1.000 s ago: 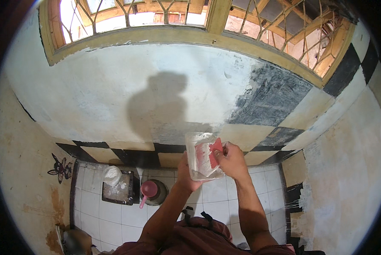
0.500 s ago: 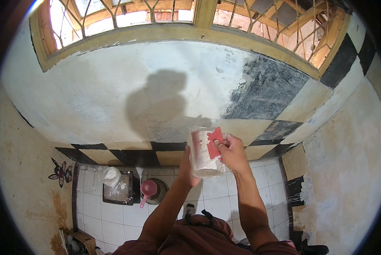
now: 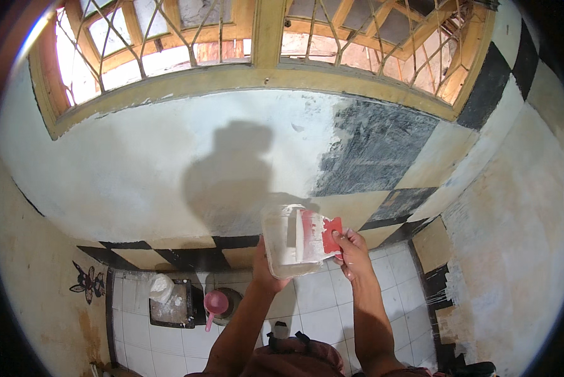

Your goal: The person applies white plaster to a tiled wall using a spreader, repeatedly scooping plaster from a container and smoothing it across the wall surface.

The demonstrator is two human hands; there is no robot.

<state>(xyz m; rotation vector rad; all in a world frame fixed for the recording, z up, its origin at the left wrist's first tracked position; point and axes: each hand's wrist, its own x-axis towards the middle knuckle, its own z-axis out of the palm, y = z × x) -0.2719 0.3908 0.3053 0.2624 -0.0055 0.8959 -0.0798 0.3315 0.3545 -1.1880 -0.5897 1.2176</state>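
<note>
My left hand holds a clear plastic tub from the left and underneath, its fingers largely hidden behind it. White paste coats the inside of the tub. In my right hand is a red putty scraper, gripped with the thumb on top; its blade lies over the tub, smeared with a band of white paste. Both hands are in front of me at waist height or a little higher, above the tiled floor.
A patchy white wall with checker squares sits beneath a yellow grilled window. On the tiled floor are a dark box with a white bag and a pink dipper on a round container. Stained side walls flank me.
The view has tilted, so wall and window sit lower in the picture. The tub has shifted down-left, and the scraper has slid rightward across it, exposing more of the paste-coated blade.
</note>
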